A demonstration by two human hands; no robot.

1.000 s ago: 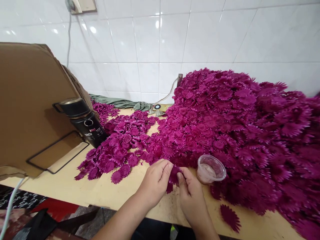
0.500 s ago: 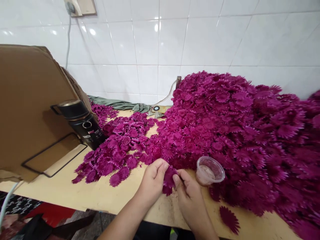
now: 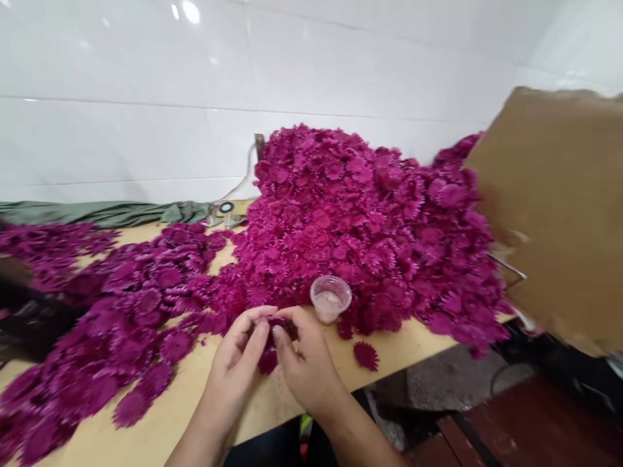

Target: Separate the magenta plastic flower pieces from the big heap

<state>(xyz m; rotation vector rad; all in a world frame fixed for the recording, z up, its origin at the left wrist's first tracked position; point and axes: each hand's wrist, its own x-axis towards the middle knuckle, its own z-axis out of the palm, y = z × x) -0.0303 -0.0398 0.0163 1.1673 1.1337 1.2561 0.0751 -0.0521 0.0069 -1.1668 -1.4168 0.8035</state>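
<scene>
Above the front of the table point(image 3: 195, 395), both hands meet around a magenta artificial flower piece point(image 3: 267, 361), largely covered by the fingers. My left hand point(image 3: 236, 360) pinches its left side between thumb and fingers. On the other side, my right hand point(image 3: 307, 360) has thumb and fingertips closed on it too. A clear plastic cup point(image 3: 331, 311) with a pale substance inside stands just beyond my right hand. One loose flower layer point(image 3: 366, 356), dark magenta with pointed petals, lies right of that hand.
A large heap of magenta flower layers point(image 3: 341, 220) rises against the tiled wall, with a smaller pile point(image 3: 146, 285) at left. A cardboard sheet point(image 3: 555, 220) stands at right. Green cloth point(image 3: 111, 213) lies along the wall. A dark blurred object point(image 3: 34, 324) is at the left edge.
The view has swung right, so the cardboard at right now shows and the bottle has slid to the left edge. My hands have drawn closer together, covering more of the flower piece.
</scene>
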